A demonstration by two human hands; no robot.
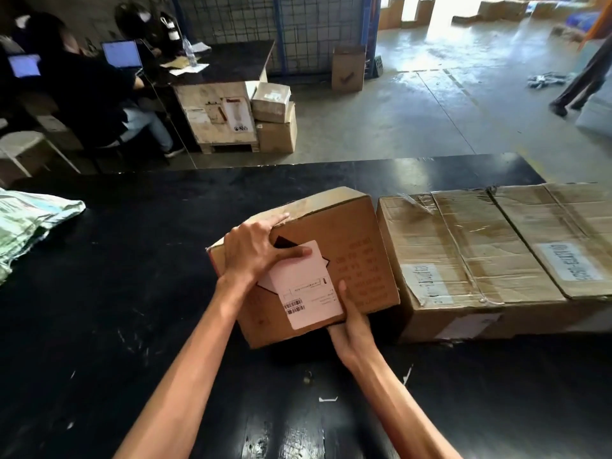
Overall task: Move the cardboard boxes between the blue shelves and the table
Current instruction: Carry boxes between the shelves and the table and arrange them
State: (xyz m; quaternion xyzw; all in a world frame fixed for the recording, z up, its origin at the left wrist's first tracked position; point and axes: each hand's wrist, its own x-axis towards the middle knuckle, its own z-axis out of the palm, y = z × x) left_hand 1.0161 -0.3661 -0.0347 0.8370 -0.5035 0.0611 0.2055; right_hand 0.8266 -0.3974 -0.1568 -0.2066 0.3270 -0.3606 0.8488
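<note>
A small cardboard box point(347, 246) with a white shipping label sits tilted on the black table point(132, 293), touching a larger taped cardboard box point(463, 260) on its right. My left hand point(256, 250) lies over the small box's top left corner, with its fingers spread across the top and the label. My right hand point(352, 323) holds the box's near bottom edge, thumb up against the front face. A blue shelf frame with wire mesh point(281, 31) stands at the back of the room.
A green-white woven sack point(29, 220) lies at the table's left end. Beyond the table are a wooden crate point(215, 114), stacked boxes point(275, 120), seated people at laptops point(82, 94), a box on the floor point(347, 67), and a person walking at far right point(583, 77).
</note>
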